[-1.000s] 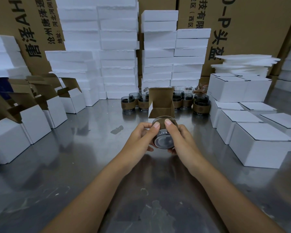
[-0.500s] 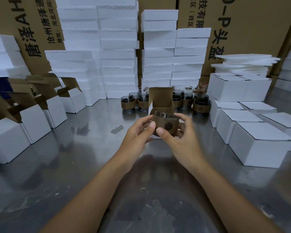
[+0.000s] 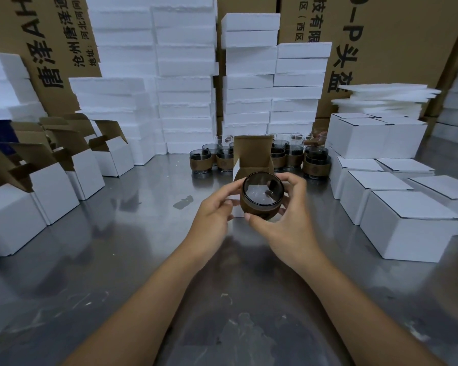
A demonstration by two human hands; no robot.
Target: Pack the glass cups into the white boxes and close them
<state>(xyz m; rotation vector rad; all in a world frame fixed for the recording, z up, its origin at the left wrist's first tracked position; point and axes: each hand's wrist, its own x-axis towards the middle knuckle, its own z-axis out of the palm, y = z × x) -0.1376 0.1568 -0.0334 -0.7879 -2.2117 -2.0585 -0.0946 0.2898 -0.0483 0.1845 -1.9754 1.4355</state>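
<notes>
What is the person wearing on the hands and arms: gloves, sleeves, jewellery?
Nothing visible. The left hand and right hand are ungloved, with no rings, watch or wristband, and both forearms are bare to the frame's bottom edge, no sleeve in view.

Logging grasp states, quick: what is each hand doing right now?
Left hand: holds the glass cup, fingers on its left side.
Right hand: holds the same cup, thumb on its brown sleeve.
</notes>
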